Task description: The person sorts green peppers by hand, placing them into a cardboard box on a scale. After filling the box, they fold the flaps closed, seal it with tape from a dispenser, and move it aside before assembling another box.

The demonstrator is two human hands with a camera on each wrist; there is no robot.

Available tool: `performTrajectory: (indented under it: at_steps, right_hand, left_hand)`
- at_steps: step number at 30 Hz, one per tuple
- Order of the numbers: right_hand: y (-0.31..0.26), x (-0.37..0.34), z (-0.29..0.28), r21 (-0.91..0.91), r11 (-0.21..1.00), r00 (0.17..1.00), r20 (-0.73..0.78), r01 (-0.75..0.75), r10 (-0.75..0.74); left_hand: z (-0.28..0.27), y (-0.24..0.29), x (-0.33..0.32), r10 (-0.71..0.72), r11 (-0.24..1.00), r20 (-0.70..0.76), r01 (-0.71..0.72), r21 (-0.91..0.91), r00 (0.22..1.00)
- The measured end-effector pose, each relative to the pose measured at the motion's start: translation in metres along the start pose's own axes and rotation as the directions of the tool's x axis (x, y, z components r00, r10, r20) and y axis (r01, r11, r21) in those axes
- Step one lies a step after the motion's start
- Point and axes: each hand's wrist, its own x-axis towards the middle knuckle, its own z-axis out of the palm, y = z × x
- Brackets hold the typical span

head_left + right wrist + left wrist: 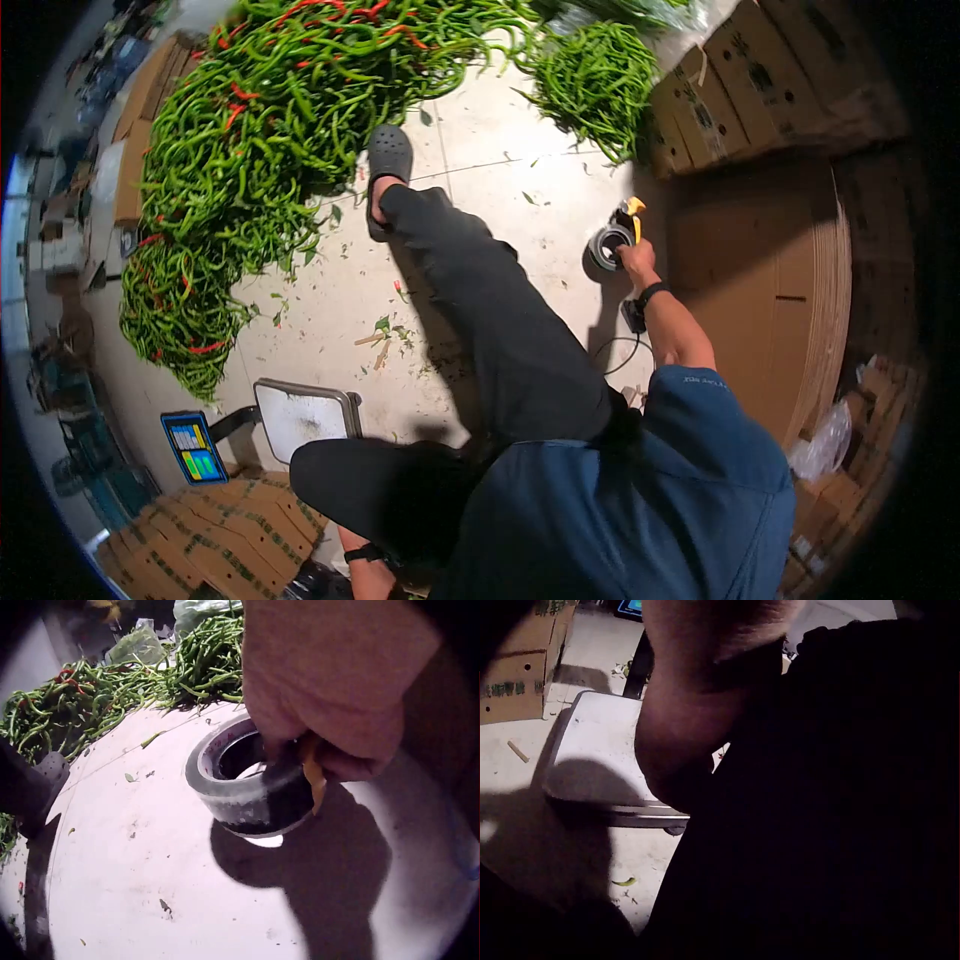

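Note:
My right hand [638, 262] grips a tape dispenser with a yellow-orange part [635, 207], and its wide roll of clear packing tape [251, 799] hangs just over the pale floor. In the right wrist view the fingers of the right hand [330, 712] curl down at the roll's near side, and a dark shadow falls beneath. At the lower edge of the head view is my left hand [370, 578], beside the bent leg. Up close, the left hand [712, 712] overlaps the white platform scale [600, 742] in its wrist view; its fingers are hidden in shadow.
A large heap of green and red chillies [270, 130] spreads at the far left, with a smaller green pile [597, 85] at the back. Flattened cardboard [735, 260] and boxes [735, 85] stand on the right. The scale's display [195, 448] and more cartons [215, 535] lie lower left.

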Motion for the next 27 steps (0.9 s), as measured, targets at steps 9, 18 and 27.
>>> performTrajectory:
  at_steps: [9,18,27]
  right_hand:
    - [0.006,0.031,-0.027,0.055,0.998,0.999,0.01,0.038,-0.038]
    - [0.015,0.026,-0.041,-0.096,0.994,0.998,-0.034,0.044,-0.048]
    - [0.045,-0.022,-0.101,-0.212,0.892,0.883,-0.175,0.398,-0.436]
  left_hand:
    - [0.017,0.033,-0.002,0.04,0.999,-0.004,-0.04,-0.019,0.999]
    - [0.032,0.078,0.024,0.205,0.978,-0.008,-0.205,-0.034,0.979]
    - [0.026,0.119,0.05,0.623,0.699,-0.154,-0.457,0.551,0.767]
